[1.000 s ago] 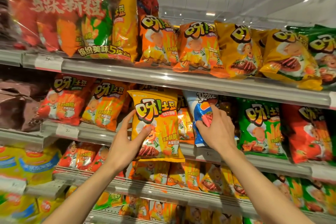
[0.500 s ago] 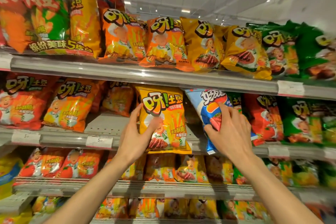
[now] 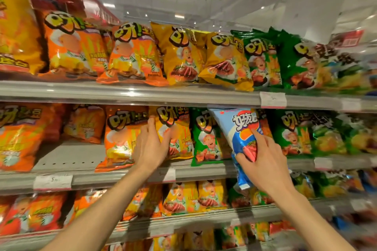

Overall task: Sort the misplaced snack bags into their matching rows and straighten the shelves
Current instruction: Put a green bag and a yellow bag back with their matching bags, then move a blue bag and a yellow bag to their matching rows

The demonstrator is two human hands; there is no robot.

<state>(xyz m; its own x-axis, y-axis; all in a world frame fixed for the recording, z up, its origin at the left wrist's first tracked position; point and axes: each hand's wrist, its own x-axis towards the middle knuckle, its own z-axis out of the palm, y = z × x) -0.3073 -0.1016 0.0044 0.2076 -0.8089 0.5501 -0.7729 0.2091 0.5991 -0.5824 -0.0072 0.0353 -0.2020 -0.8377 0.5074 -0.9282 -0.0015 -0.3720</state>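
left hand (image 3: 150, 146) grips the left edge of a yellow bag (image 3: 175, 130) on the middle shelf (image 3: 126, 175), fingers (image 3: 152, 123) curled around the bag's upper side, thumb across its front. yellow bag stands upright between an orange bag (image 3: 120, 138) and a green bag (image 3: 206, 134), touching both. right hand (image 3: 265, 161) holds a blue bag (image 3: 238, 128), fingers pinching its lower half, forefinger laid up the front. blue bag tilted, top corner tucked under the top shelf's edge (image 3: 183, 96), bottom hanging past the middle shelf's front, in front of the green bags. top shelf: orange, yellow, green rows. far right blurred.
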